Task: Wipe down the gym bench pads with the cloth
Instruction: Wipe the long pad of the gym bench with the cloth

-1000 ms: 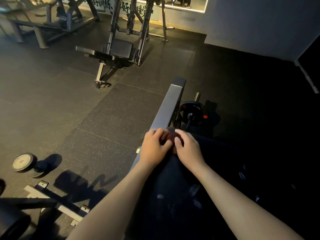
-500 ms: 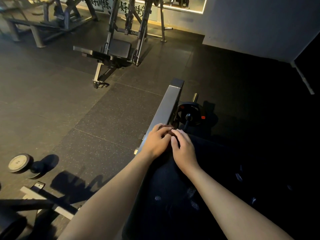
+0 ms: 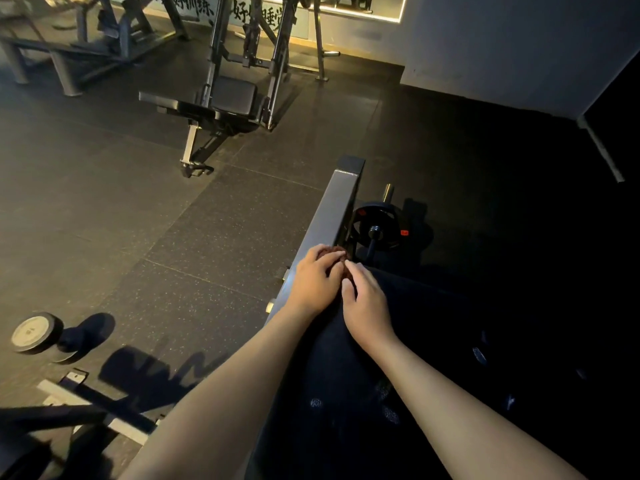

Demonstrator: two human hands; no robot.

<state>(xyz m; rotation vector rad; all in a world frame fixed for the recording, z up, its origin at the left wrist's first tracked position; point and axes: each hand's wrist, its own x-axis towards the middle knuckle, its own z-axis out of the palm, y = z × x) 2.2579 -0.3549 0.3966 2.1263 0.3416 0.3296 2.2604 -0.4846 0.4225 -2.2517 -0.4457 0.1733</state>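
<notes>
Cloth [image 3: 337,255], dark reddish and bunched into a small wad, is sitting right inside the grip, mostly hidden. The left hand [image 3: 313,280] is curling its fingers over it from the left. The right hand [image 3: 365,301] is reaching in with fingertips touching the wad's near edge; whether it is pinching, I cannot tell. Both hands are resting at the far end of what looks to be the bench pad [image 3: 329,362], a dark, matte, faintly mottled surface running back from the grip toward the body, under both forearms. With that long axis, the wiping is probably calling for pulling strokes. Beyond the grip a smooth grey steel beam [image 3: 334,209] is stretching away, with a round black weight plate [image 3: 379,225] just right of it.
</notes>
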